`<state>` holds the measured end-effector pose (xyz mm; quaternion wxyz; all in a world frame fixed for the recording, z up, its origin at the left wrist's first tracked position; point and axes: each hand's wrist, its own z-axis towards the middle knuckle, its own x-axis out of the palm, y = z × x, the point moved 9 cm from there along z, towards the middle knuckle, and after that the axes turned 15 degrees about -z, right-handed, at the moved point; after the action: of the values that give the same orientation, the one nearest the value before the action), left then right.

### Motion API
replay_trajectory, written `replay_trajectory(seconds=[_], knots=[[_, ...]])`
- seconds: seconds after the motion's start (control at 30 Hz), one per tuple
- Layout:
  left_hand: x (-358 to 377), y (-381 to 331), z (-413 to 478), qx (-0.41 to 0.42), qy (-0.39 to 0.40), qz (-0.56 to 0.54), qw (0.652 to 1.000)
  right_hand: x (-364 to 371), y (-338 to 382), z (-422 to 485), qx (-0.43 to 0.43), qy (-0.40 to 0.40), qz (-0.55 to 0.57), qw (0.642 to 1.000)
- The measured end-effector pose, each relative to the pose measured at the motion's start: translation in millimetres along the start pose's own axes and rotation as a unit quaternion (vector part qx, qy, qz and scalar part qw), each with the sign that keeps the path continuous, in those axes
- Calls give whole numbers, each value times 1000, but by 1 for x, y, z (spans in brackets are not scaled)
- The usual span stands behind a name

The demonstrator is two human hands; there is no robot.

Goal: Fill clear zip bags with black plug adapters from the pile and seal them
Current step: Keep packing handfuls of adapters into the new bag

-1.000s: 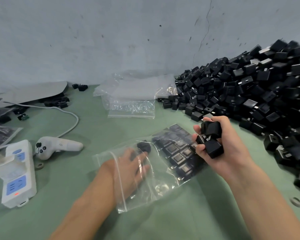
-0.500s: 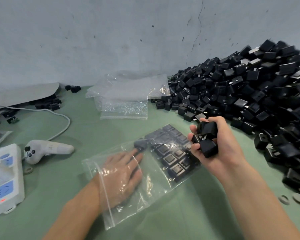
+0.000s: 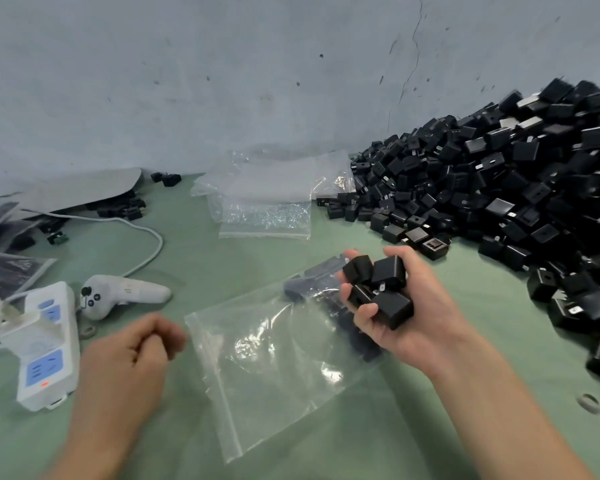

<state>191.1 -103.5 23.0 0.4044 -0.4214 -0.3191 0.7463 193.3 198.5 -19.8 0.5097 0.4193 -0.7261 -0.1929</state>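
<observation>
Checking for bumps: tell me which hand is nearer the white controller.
Left. The left hand sits close by the white controller, toward the camera; the right hand holds plug adapters beyond the zip bag.

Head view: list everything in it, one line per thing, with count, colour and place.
Heap of black plastic plug adapters: one, black, far right.
Clear plastic zip bag: one, clear, centre, lying flat, few adapters inside.
Stack of empty clear bags: one, clear, behind it.
White power strip: one, white with blue sockets, left.
White handheld controller: one, white, beside the strip.
Green table cover: one, green, under everything.
Left hand: one, fingers curled, nothing seen in it, beside the bag's mouth.
Right hand: one, over the bag, gripping four black adapters.
</observation>
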Motion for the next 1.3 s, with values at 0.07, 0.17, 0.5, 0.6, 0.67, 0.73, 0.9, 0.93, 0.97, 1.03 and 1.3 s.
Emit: replay_trajectory(seconds=[0.07, 0.17, 0.5, 0.6, 0.67, 0.73, 0.9, 0.93, 0.97, 1.03, 1.3], knots=[[-15, -9, 1, -3, -88, -73, 993, 12, -7, 1, 10, 27, -16, 999], [23, -45, 0, 39, 5, -116, 993, 32, -18, 3, 17, 73, -82, 994], [80, -60, -18, 99, 205, -74, 971, 69, -60, 3, 56, 139, -227, 962], [61, -56, -13, 62, 150, -113, 980, 81, -69, 2, 75, 167, -180, 966], [44, -48, -4, 12, 110, -172, 979, 90, -76, 2, 84, 181, -152, 968], [23, -36, 5, -27, 75, -219, 972, 91, -79, 4, 93, 174, -114, 974], [-12, 18, -2, -123, 91, -115, 982, 68, -49, 11, 47, 102, -16, 994], [-10, 26, -8, -143, 107, -106, 978, 64, -42, 11, 38, 92, -6, 995], [-6, 29, -13, -150, 125, -102, 975, 60, -37, 11, 32, 84, 2, 996], [11, 26, -22, -131, 167, -74, 974, 52, -29, 12, 22, 68, 14, 997], [12, -1, -34, 64, 190, 31, 979, 43, -28, 15, 16, 49, 22, 998]])
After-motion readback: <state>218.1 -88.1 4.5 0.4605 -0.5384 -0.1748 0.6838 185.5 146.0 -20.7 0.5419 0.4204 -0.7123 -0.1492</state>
